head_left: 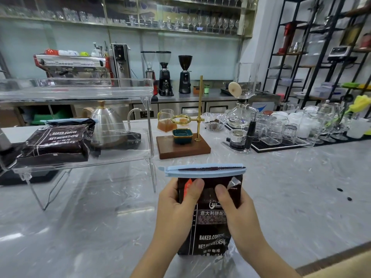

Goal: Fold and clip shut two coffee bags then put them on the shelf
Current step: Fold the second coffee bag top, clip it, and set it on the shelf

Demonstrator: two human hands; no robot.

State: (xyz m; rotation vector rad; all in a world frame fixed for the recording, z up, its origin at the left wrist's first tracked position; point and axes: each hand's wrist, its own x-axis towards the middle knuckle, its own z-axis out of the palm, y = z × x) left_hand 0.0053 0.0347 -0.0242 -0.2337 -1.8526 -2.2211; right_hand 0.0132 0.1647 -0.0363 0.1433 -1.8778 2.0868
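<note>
while the clipped second coffee bag [208, 215] is gripped by left hand [176, 205] and right hand [236, 209] near the counter's [291, 187] front edge, shelving is judged next: it must be carried beside the first bag [58, 141] on the clear shelf [120, 155].

The coffee bag [208, 221] at about 6 o'clock was black with white letters, and it had an orange-red mark near its top left corner. The clip [204, 169] across its top was light blue. A second coffee bag [58, 141] at 9 o'clock, on the clear shelf [124, 155], was also black with white letters and had a light blue clip [66, 120]. The desk [281, 187] was grey marble with white veins. At 12 o'clock stood a brown wooden base [182, 148] with a gold stand [199, 109] and a dark green dish [182, 134]. At 2 o'clock the flower [361, 102] was yellow.
</note>
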